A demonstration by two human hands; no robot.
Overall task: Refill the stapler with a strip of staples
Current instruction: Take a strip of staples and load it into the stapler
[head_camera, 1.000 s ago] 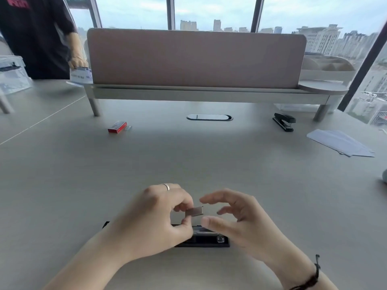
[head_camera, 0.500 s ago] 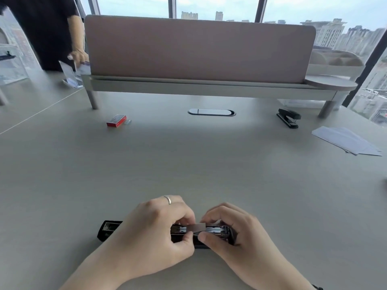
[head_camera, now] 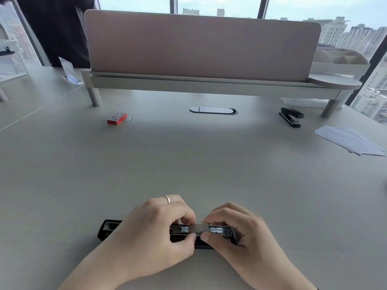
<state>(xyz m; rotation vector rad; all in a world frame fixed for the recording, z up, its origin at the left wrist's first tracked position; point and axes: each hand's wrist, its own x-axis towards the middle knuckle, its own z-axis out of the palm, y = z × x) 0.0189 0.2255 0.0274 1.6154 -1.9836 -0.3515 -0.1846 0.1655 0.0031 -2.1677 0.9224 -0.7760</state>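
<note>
Left hand (head_camera: pixel 155 231) and right hand (head_camera: pixel 243 233) side by side, knuckles up, fingers curled down over the opened stapler (head_camera: pixel 109 228) lying flat at the near edge of the desk (head_camera: pixel 188 164). Thumbs and forefingers of both pinched on the strip of staples (head_camera: pixel 199 228), resting along the stapler's metal channel.

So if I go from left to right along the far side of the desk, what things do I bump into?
Red box → loose staples → cable slot → black stapler → papers.
</note>
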